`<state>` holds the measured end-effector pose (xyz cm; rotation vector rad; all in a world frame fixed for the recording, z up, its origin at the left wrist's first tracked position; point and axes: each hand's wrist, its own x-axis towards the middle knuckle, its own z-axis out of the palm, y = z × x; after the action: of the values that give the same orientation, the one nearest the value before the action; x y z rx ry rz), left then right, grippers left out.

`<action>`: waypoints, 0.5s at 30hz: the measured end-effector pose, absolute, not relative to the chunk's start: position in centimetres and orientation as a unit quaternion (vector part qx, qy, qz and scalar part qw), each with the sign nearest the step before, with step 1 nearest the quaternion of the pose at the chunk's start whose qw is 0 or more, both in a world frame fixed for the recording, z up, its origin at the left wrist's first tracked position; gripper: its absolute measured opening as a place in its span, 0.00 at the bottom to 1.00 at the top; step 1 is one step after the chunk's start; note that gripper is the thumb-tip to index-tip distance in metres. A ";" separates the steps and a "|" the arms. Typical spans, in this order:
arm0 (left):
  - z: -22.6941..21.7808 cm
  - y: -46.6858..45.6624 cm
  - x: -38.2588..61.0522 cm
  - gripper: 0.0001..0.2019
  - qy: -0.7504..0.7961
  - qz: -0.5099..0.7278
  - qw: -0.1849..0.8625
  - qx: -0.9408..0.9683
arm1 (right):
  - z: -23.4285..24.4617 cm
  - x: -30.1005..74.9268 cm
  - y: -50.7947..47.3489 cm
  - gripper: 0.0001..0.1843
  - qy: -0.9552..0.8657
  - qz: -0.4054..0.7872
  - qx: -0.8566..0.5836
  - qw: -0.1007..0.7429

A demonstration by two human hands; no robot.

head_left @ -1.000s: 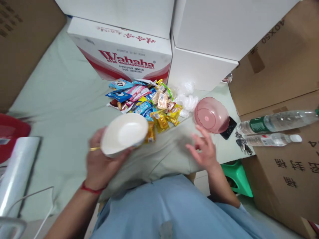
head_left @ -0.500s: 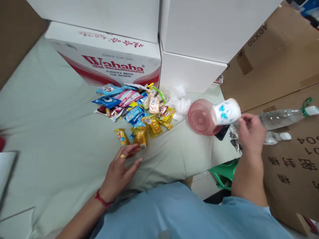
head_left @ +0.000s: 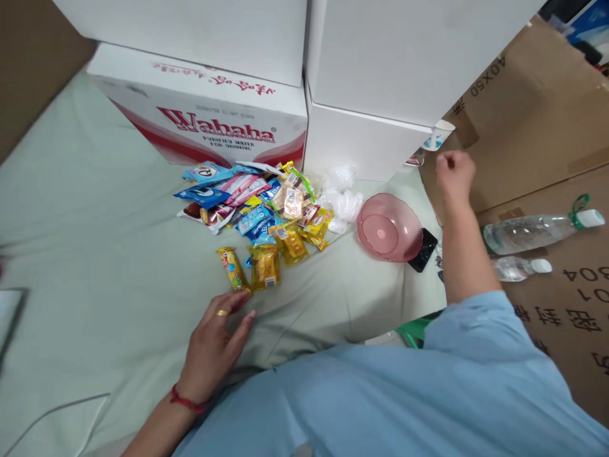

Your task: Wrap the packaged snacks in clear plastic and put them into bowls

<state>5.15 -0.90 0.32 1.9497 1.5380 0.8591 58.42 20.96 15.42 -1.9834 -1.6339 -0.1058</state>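
My left hand (head_left: 216, 336) rests open on the pale sheet, its fingertips by a small yellow snack packet (head_left: 232, 268). A yellow-wrapped snack (head_left: 265, 266) lies just beyond. My right hand (head_left: 455, 178) is stretched out at the right, fingers curled, with nothing visible in it. A little past it, a white paper cup (head_left: 438, 135) with a teal pattern is at the corner of the white box, apart from the hand. The pink translucent bowl (head_left: 390, 227) sits left of my right forearm. Piled near the middle are several colourful snack packets (head_left: 257, 219).
White boxes, one a red-marked Wahaha carton (head_left: 214, 130), stand along the back. Crumpled clear plastic (head_left: 345, 200) lies beside the bowl, and a black phone (head_left: 422, 249) is partly under it. Two plastic bottles, one large (head_left: 528, 233), are against the brown cardboard (head_left: 537, 95).
My right hand has moved away and upward past the bowl, and the paper cup has left its grip, now farther back by the box corner. My left hand has shifted slightly left and nearer to me.
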 end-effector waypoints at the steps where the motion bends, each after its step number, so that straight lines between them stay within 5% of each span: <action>1: 0.0 -0.8 4.8 0.16 0.565 0.313 0.255 0.719 | 14.1 57.3 18.5 0.27 -0.613 -0.045 -0.738 0.279; 9: 0.4 1.9 6.3 0.11 0.502 0.331 0.247 0.760 | 4.0 51.6 2.0 0.18 -0.765 0.052 -0.639 0.067; 15: 1.1 0.7 7.6 0.10 0.433 0.315 0.226 0.814 | 6.2 51.4 -0.9 0.08 -0.774 -0.069 -0.607 0.170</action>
<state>7.60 0.69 1.09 2.2442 1.1941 0.8679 51.36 -0.90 6.24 -1.7234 -2.1977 -0.1954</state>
